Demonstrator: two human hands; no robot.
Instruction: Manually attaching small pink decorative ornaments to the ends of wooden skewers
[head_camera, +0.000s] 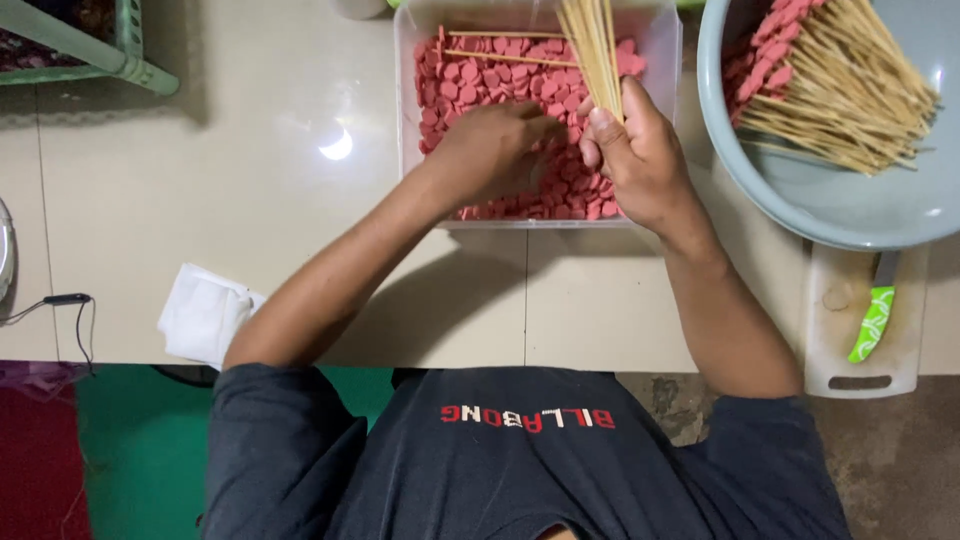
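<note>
A clear plastic tub (408, 60) on the table holds several round pink sausage slices (470, 82). My left hand (492, 150) reaches down into the slices with its fingers curled among them; what it grips is hidden. My right hand (640, 160) is closed around a bundle of thin bamboo skewers (594, 45) that stands up over the tub. Two loose skewers (505, 57) lie across the slices at the back.
A grey-blue basin (800, 190) at the right holds several skewers loaded with pink slices (830, 80). A white cutting board (840, 340) with a green-handled knife (872, 322) lies below it. Folded white cloth (203, 312) sits at the table's front left, a green basket (110, 50) at the back left.
</note>
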